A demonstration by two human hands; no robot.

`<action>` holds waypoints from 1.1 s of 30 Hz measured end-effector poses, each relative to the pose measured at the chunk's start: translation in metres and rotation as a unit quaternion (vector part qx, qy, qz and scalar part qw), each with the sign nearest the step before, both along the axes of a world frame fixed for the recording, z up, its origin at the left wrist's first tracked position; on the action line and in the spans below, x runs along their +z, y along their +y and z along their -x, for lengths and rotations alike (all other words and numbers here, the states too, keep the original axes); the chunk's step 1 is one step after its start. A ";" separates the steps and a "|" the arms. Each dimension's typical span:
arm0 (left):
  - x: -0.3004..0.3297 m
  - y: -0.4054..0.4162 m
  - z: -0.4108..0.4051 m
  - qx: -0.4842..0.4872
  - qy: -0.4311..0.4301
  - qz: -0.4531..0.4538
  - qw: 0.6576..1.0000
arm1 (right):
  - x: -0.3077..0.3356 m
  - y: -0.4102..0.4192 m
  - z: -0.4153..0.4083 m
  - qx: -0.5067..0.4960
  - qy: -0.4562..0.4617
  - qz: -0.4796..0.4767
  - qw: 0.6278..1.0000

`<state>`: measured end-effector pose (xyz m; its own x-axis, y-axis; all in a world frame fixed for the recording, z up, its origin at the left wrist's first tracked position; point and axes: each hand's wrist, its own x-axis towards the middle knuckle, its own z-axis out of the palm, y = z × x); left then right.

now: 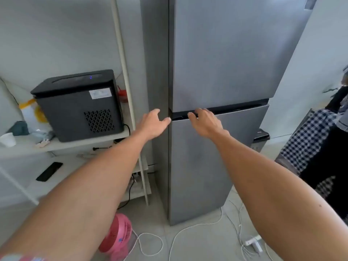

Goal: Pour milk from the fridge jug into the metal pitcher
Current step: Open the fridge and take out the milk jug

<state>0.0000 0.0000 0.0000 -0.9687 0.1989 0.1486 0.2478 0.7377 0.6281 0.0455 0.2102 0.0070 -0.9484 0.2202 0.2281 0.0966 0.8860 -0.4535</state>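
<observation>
A tall grey fridge (222,57) with two doors stands shut in front of me. My right hand (204,121) rests on the dark handle groove (235,109) between the upper and lower door, fingertips curled over the lower door's top edge. My left hand (153,122) is open beside the fridge's left front corner, thumb touching the corner at the groove's height. The milk jug and the metal pitcher are not in view.
A white shelf (62,143) on the left carries a black ice machine (79,104), a paper cup (8,139) and small clutter; a phone (49,171) lies lower down. On the floor are a pink fan (117,236), white cables (190,228) and a plug. A checked cloth (308,140) hangs at right.
</observation>
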 end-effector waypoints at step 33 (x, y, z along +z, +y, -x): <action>-0.129 0.040 0.071 -0.084 -0.099 -0.239 0.962 | -0.063 -0.014 0.079 -0.060 0.123 0.224 0.965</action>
<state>-0.0712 0.0401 -0.1292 -0.9472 0.3111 0.0770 0.1787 0.3132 0.9327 -0.0338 0.1962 -0.0558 -0.8399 0.4529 0.2989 0.0270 0.5851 -0.8105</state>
